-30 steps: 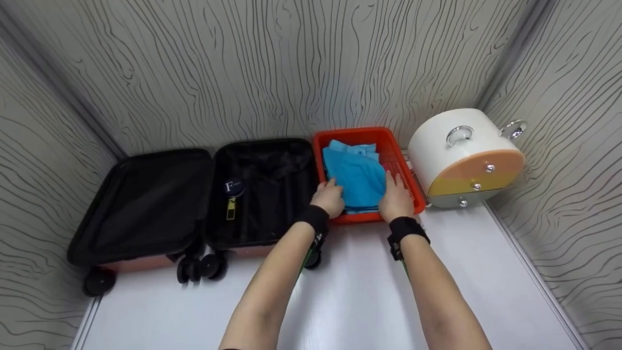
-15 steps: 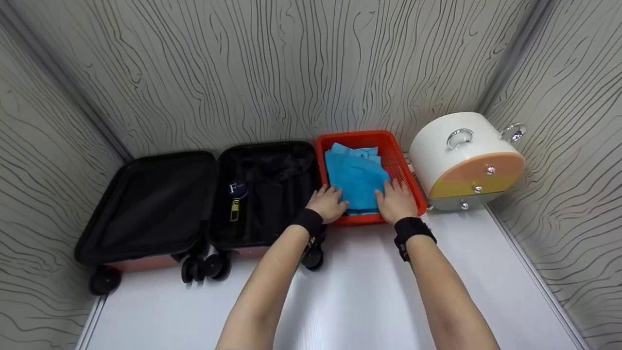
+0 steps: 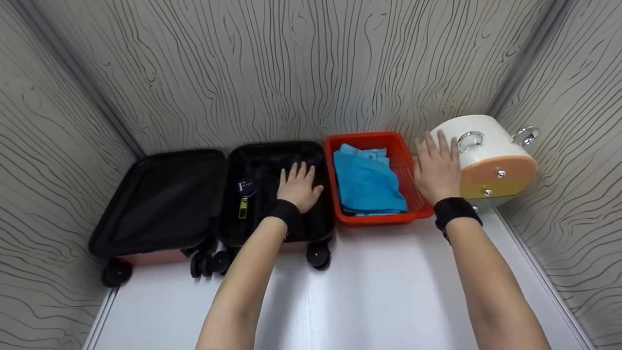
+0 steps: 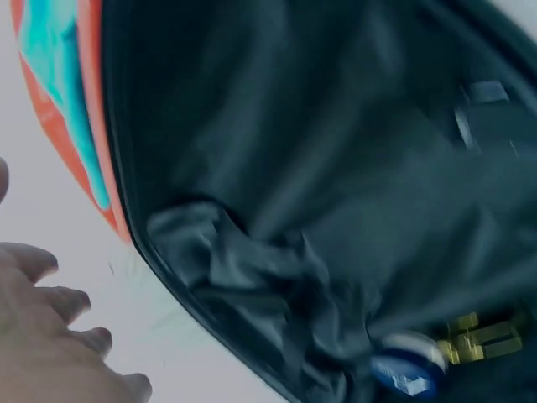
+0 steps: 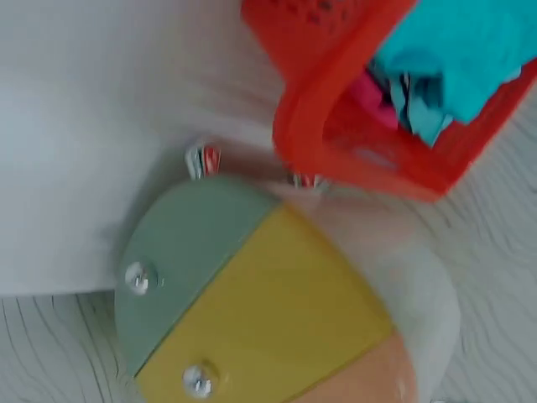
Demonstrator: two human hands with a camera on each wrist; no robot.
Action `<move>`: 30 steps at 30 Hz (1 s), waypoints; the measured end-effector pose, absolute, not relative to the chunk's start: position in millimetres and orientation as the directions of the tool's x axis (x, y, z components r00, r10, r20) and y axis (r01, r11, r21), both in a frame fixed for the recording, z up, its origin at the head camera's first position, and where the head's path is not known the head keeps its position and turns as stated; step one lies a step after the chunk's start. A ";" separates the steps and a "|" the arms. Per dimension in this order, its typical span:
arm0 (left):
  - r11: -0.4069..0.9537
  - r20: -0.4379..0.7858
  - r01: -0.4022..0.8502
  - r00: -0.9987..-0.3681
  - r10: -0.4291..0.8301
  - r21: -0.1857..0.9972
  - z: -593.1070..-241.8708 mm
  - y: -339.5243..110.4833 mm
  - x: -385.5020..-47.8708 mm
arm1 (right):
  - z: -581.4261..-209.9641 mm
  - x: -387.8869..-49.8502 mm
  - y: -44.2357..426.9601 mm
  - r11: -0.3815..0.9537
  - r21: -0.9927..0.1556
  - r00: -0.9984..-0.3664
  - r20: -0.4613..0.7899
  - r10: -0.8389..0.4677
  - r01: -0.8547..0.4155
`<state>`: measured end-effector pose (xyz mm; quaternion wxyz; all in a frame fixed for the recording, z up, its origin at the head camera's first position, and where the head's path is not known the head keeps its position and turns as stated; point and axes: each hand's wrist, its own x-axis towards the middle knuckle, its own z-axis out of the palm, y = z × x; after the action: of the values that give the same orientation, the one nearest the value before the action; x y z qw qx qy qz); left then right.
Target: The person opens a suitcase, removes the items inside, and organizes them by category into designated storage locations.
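My left hand (image 3: 299, 188) hovers over the right half of an open suitcase (image 3: 262, 228), its fingers spread and holding nothing. In the left wrist view the fingers (image 4: 63, 302) show at the lower left, apart from the black lining. My right hand (image 3: 437, 170) is held up, fingers extended, between the red basket (image 3: 374, 219) and the white drawer box (image 3: 449, 127); it holds nothing. Inside the basket lies folded blue clothing (image 3: 369, 182). Something pink (image 5: 373, 99) peeks out beneath it in the right wrist view.
A round navy tag (image 3: 245, 187) with a yellow piece (image 3: 243, 208) lies in the suitcase. The suitcase's other half (image 3: 163, 204) is spread open at the left. Wood-patterned walls (image 3: 291, 73) enclose the white surface (image 3: 359, 291). The drawer box has silver knobs (image 5: 199, 381).
Both hands have left the blue clothing in the basket. The left moved leftward over the suitcase, and the right moved rightward and up toward the drawer box. The clothing stays in the basket.
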<state>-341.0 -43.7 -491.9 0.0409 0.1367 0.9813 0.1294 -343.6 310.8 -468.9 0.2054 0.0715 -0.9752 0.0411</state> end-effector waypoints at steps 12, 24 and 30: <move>0.951 -0.065 0.149 -0.983 0.172 0.272 -487.0 -102.2 -336.6 | -451.9 -338.5 368.7 0.906 -0.405 -0.944 0.237 0.231 0.120; 0.964 -0.084 0.064 -0.993 0.088 0.258 -488.5 -130.3 -331.4 | -441.6 -347.5 369.4 0.895 -0.444 -0.976 0.174 0.129 0.039; 0.965 -0.092 0.050 -0.993 0.075 0.256 -490.5 -135.0 -328.8 | -432.4 -348.8 376.4 0.915 -0.404 -0.981 0.168 0.092 0.017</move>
<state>-328.8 -135.0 -490.5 0.0504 0.0316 0.9900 0.1279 -348.8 376.4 -432.4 0.0921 -0.0280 -0.9741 0.2047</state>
